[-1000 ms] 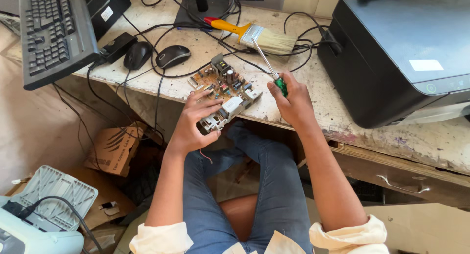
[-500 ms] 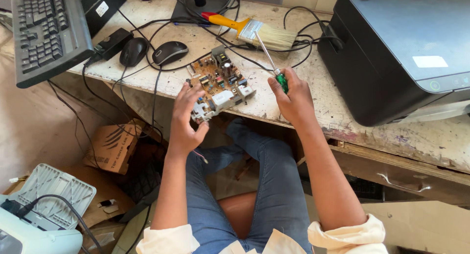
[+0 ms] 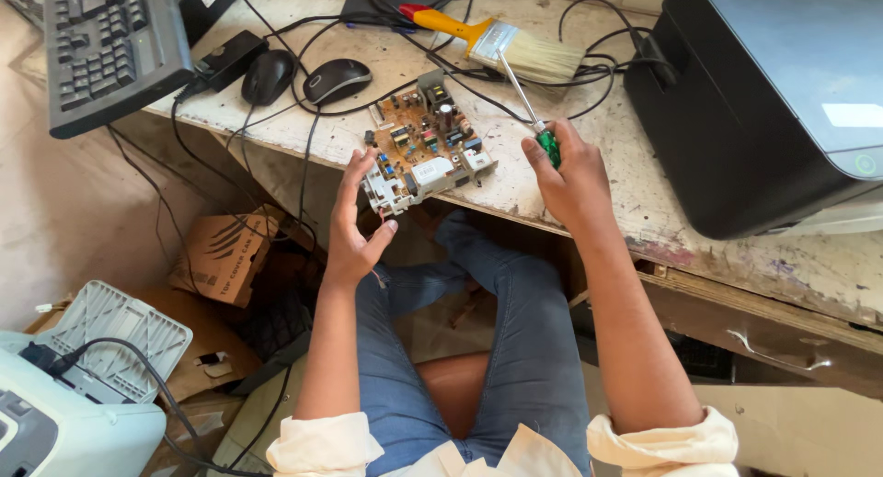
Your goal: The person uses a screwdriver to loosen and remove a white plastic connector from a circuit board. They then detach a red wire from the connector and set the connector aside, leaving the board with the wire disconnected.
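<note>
Now circuit board (image 3: 425,146) overhangs desk edge (image 3: 515,210), left hand (image 3: 354,224) beside.

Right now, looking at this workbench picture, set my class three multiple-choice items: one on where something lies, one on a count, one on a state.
1. Where does the circuit board lie?
A. on the keyboard
B. at the front edge of the desk
C. on the floor

2. How many computer mice lie on the desk?
A. one
B. two
C. four

3. How is the left hand now?
A. open, fingers beside the board's white end
B. shut around the paintbrush
C. flat on the printer

Answers:
1 B, the board sits at the desk's front edge, its white end jutting past it, above the person's knees.
2 B, two dark mice lie side by side behind the board.
3 A, the palm is open, while the right hand grips the green-handled screwdriver.
</note>
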